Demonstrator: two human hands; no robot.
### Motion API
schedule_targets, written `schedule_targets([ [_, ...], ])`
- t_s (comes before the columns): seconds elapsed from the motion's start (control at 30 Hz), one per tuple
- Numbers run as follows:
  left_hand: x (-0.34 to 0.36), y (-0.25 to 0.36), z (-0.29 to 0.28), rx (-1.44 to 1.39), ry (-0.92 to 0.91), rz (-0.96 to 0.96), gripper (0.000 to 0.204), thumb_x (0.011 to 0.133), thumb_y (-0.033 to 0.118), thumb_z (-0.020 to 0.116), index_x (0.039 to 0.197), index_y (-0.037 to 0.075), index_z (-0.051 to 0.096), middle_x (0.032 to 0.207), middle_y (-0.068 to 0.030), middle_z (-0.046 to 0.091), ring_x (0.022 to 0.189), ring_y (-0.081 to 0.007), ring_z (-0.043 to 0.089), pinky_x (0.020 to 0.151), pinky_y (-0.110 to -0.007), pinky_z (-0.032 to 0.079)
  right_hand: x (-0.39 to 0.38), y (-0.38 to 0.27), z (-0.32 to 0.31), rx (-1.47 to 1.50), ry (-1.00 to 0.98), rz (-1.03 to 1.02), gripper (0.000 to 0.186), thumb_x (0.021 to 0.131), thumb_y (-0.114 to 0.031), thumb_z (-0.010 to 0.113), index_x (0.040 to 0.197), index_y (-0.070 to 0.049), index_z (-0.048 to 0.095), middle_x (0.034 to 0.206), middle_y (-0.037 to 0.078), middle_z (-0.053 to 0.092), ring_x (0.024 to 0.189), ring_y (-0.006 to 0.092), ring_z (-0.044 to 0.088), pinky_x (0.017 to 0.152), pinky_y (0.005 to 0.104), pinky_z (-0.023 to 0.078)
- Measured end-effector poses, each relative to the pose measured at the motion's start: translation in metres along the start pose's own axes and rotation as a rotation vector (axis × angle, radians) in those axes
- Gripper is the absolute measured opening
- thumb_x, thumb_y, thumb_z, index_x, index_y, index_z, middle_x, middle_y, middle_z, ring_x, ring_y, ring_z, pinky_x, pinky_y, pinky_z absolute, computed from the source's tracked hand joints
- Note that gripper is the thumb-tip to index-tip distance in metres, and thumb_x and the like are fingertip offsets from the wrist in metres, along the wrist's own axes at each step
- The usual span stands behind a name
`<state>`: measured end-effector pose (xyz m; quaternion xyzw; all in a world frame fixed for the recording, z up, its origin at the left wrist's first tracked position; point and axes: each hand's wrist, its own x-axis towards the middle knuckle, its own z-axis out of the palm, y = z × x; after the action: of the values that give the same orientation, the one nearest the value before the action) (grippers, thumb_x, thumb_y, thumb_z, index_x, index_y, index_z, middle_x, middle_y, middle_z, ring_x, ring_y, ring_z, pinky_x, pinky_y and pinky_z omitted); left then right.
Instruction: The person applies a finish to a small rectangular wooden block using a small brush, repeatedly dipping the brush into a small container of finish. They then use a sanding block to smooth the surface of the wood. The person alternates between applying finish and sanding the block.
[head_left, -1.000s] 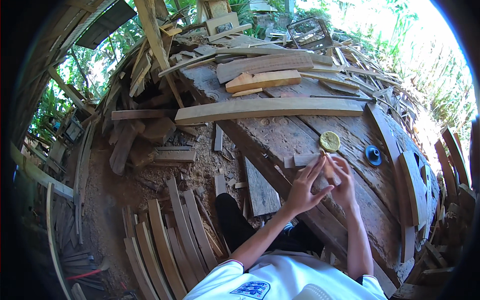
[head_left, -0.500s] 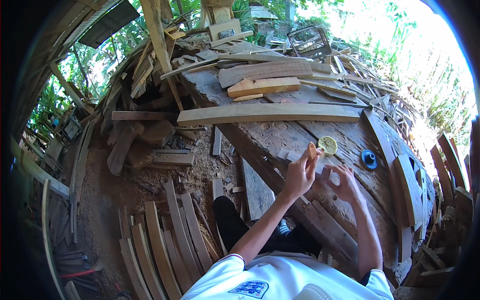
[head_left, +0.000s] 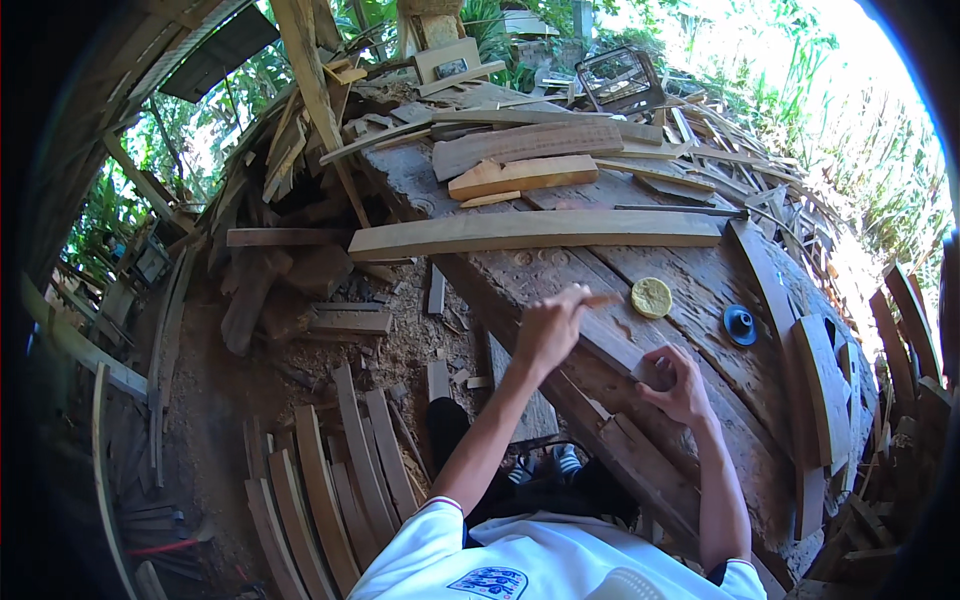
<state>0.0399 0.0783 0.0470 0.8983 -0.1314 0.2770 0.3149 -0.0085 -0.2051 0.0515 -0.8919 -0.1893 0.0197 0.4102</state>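
One brown stick juts from the left hand.

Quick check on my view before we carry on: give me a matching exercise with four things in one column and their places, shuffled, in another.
Things
1. Small stick
2. Yellow disc
3. Blue lid
4. Long pale board

Places
A. Right of the yellow disc
B. Across the bench, beyond both hands
C. In the left hand
D. Between small stick and blue lid

Pairs: 1-C, 2-D, 3-A, 4-B
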Motion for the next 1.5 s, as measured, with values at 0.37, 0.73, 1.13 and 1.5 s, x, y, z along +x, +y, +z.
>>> schedule_targets([
  [0.37,-0.021,0.091,0.009,-0.552,-0.178,-0.005,0.025,0.105,0.018,0.068,0.128,0.007,0.073,0.087,-0.0203,0.076,0.077,-0.0354,0.077,0.064,-0.044,0.058,-0.003,0.016,0.007,-0.045,0.05,-0.045,0.056,0.075,-0.039,0.092,0.113,-0.007,0.067,0.107,0.013,0.064,0.107,0.0339,0.061,0.098,0.0444,0.048],
  [0.73,-0.018,0.044,0.01,-0.024,-0.165,0.15,0.027,0.1,0.013,0.071,0.126,0.009,0.073,0.13,-0.0222,0.073,0.111,-0.0326,0.077,0.088,-0.041,0.066,-0.003,0.016,0.01,-0.039,0.118,-0.036,0.052,0.074,-0.037,0.093,0.108,-0.008,0.066,0.1,0.01,0.063,0.095,0.0296,0.06,0.09,0.0423,0.048],
  [1.13,-0.02,0.055,0.017,-0.579,-0.13,-0.099,0.016,0.106,0.018,0.068,0.118,0.008,0.073,0.086,-0.0136,0.077,0.063,-0.0242,0.074,0.054,-0.036,0.052,-0.004,0.018,0.007,-0.03,0.09,-0.066,0.054,0.074,-0.039,0.094,0.107,-0.008,0.065,0.099,0.008,0.062,0.096,0.0279,0.06,0.093,0.0421,0.048],
  [1.5,-0.025,0.082,0.019,-0.2,-0.11,0.338,0.023,0.102,0.012,0.068,0.124,0.012,0.073,0.106,-0.0122,0.081,0.09,-0.027,0.081,0.077,-0.042,0.065,-0.001,0.026,0.01,-0.068,0.131,-0.185,0.053,0.074,-0.04,0.095,0.105,-0.008,0.067,0.102,0.01,0.065,0.099,0.0312,0.06,0.094,0.0428,0.048],
])
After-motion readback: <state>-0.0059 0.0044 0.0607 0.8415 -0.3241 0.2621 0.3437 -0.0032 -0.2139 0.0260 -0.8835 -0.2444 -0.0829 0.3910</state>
